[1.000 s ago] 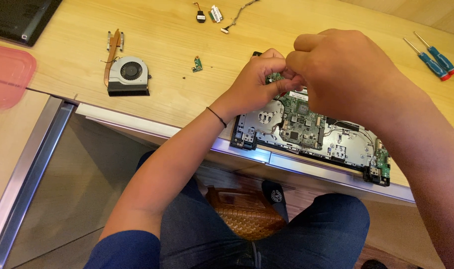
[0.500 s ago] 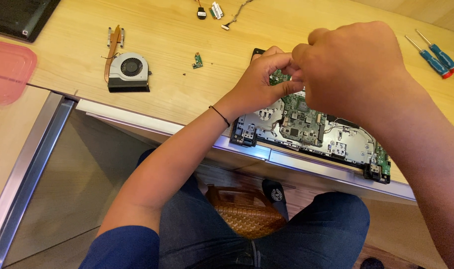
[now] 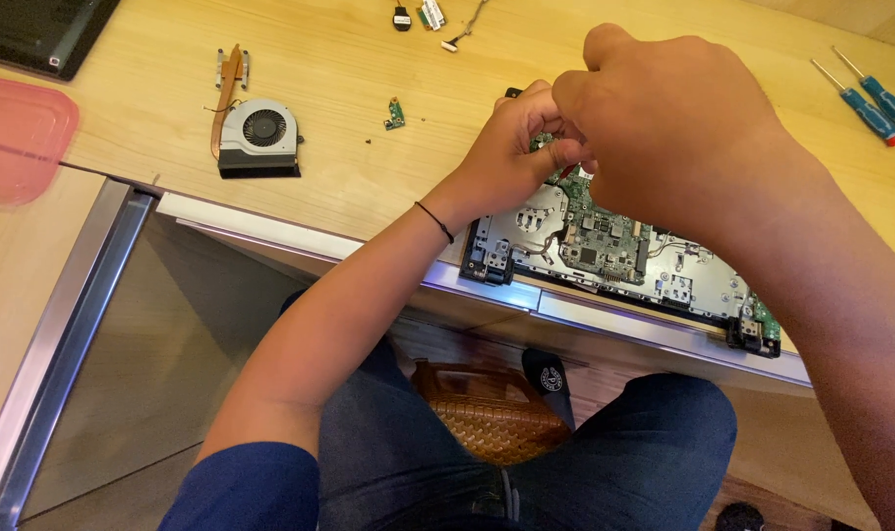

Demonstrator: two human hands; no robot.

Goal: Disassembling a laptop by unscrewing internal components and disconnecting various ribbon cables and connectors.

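An opened laptop base (image 3: 619, 251) with its green circuit board exposed lies at the near edge of the wooden table (image 3: 369, 187). My left hand (image 3: 511, 147) and my right hand (image 3: 673, 128) meet fingertip to fingertip just above the board's upper left part. The left thumb and fingers pinch a small green piece there. My right hand shows its back, fingers curled, and its fingertips are hidden. A thin black band sits on my left wrist (image 3: 435, 221).
A cooling fan with a copper heat pipe (image 3: 259, 133) and a tiny green board (image 3: 395, 113) lie to the left. Two blue-handled screwdrivers (image 3: 870, 98) lie far right. A pink tray (image 3: 20, 133), a dark device (image 3: 34, 34), small connectors (image 3: 423, 15), a woven brown bag (image 3: 491, 413) below.
Both hands have risen slightly and stayed pinched together over the board. The laptop base and the loose parts have not moved.
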